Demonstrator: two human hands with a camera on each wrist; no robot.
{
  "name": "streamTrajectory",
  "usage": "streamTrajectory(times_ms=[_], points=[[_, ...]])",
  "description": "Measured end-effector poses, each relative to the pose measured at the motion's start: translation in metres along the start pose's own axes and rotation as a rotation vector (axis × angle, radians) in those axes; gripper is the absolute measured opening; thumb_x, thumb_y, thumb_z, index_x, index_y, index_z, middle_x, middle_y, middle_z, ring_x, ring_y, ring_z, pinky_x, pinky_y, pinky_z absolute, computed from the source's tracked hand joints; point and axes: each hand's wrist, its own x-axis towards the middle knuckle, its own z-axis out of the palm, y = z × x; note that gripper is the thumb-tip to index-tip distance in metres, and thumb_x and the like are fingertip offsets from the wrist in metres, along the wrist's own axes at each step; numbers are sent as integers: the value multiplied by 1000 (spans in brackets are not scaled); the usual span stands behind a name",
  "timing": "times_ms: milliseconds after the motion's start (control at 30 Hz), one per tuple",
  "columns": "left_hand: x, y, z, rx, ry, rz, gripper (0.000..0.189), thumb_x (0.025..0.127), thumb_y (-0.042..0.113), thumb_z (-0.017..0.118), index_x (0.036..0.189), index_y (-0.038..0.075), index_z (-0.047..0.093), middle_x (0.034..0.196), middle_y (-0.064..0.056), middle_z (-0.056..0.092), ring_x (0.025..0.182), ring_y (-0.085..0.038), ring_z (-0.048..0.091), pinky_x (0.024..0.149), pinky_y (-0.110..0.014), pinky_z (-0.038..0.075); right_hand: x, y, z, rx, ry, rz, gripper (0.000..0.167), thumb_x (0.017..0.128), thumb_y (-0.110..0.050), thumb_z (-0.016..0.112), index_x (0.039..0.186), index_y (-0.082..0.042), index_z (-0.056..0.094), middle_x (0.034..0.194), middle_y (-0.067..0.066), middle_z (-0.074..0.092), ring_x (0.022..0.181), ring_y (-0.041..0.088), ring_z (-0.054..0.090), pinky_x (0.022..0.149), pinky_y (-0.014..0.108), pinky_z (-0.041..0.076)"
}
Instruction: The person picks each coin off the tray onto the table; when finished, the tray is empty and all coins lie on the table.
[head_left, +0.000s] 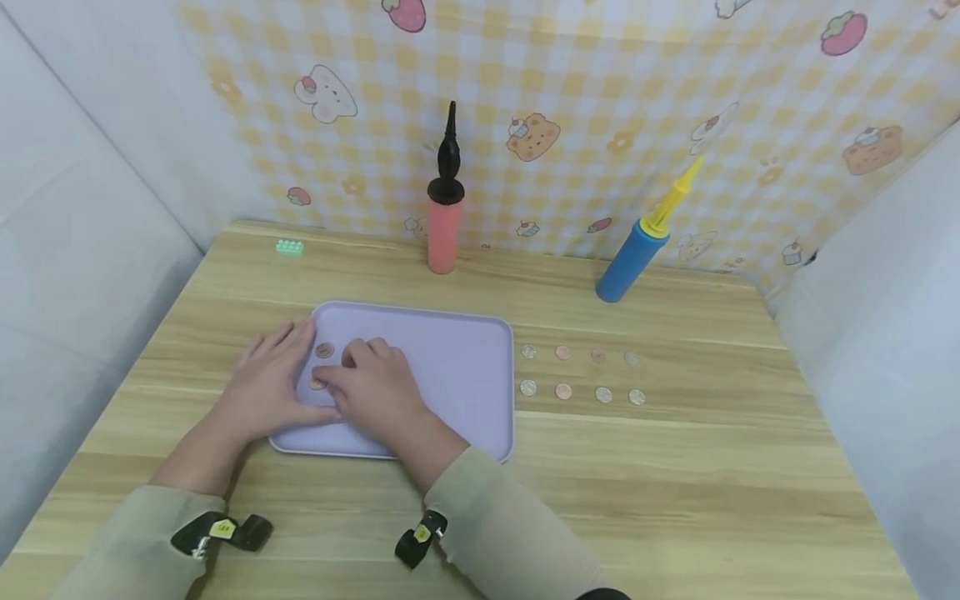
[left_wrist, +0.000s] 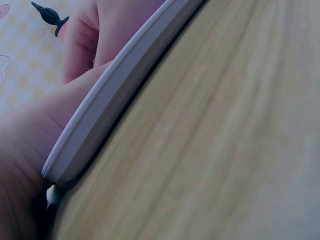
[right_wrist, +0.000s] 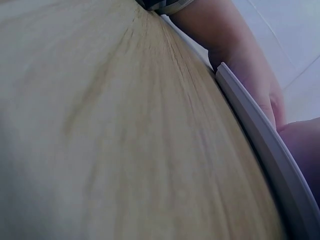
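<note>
A pale purple tray (head_left: 457, 367) lies on the table. My left hand (head_left: 270, 387) rests over its left edge, with fingers straight and thumb stretched across the near left corner. At the tray's left side, the curled fingers of my right hand (head_left: 378, 392) pinch at a copper-coloured coin (head_left: 317, 384), partly hidden under a fingertip. Just beyond it another brownish coin (head_left: 324, 350) lies flat in the tray. The left wrist view catches the tray's rim (left_wrist: 105, 85) against my left hand (left_wrist: 30, 130). In the right wrist view the rim (right_wrist: 265, 120) hides part of both hands.
Right of the tray, silvery coins (head_left: 528, 388) and coppery coins (head_left: 563, 392) lie in two rows on the wooden table (head_left: 675, 492). Behind stand a pink hand pump (head_left: 444, 233) and a leaning blue hand pump (head_left: 630, 262). A mint-green toy brick (head_left: 289, 247) sits at the back left.
</note>
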Motion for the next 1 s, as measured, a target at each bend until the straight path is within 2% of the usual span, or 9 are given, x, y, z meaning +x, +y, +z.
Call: streamTrajectory(times_ms=[100, 200, 433, 533, 733, 833, 1000], points=[[0, 1, 0, -7, 2, -1, 146, 69, 76, 88, 167, -6, 18, 170, -30, 25, 156, -56, 19, 121, -77, 5, -1, -1, -1, 11, -31, 4, 33, 112, -50, 50, 141, -54, 66, 121, -12, 57, 108, 10, 48, 89, 27, 43], [0, 2, -1, -13, 7, 7, 145, 69, 74, 89, 167, -6, 18, 170, -31, 26, 155, -57, 19, 121, -77, 5, -2, 0, -1, 58, -20, 20, 31, 110, -53, 54, 134, -51, 72, 121, -12, 58, 108, 9, 48, 91, 27, 43], [-1, 2, 0, -26, 7, 29, 146, 67, 73, 90, 166, -8, 20, 169, -32, 25, 155, -57, 19, 122, -76, 3, -4, 2, 1, 248, 28, 74, 19, 99, -49, 75, 114, -41, 83, 120, -10, 62, 111, 9, 51, 97, 26, 42], [-2, 1, 1, -31, 5, 27, 146, 67, 74, 90, 166, -8, 19, 169, -32, 25, 156, -57, 18, 123, -75, 2, -5, 0, -2, 296, -5, 95, 17, 98, -45, 76, 113, -38, 83, 124, -9, 61, 115, 11, 51, 98, 28, 42], [-2, 2, 1, -43, 14, 25, 145, 67, 72, 91, 166, -8, 21, 169, -31, 25, 155, -57, 19, 122, -76, 3, -3, -1, -5, 322, -106, 129, 18, 102, -41, 71, 118, -36, 77, 136, -12, 57, 129, 14, 46, 109, 32, 38], [-3, 3, -1, -47, 17, 27, 144, 67, 71, 91, 165, -8, 22, 169, -32, 26, 155, -58, 19, 122, -76, 3, -2, 0, -3, 324, -103, 106, 18, 103, -40, 71, 119, -35, 75, 137, -13, 59, 132, 14, 46, 111, 34, 37], [-2, 1, -1, -53, 27, 35, 145, 66, 70, 93, 165, -8, 21, 168, -33, 25, 155, -58, 19, 122, -75, 2, -1, 2, -2, 287, 14, -55, 9, 101, -32, 76, 109, -35, 78, 114, -23, 72, 120, 7, 59, 103, 30, 44]])
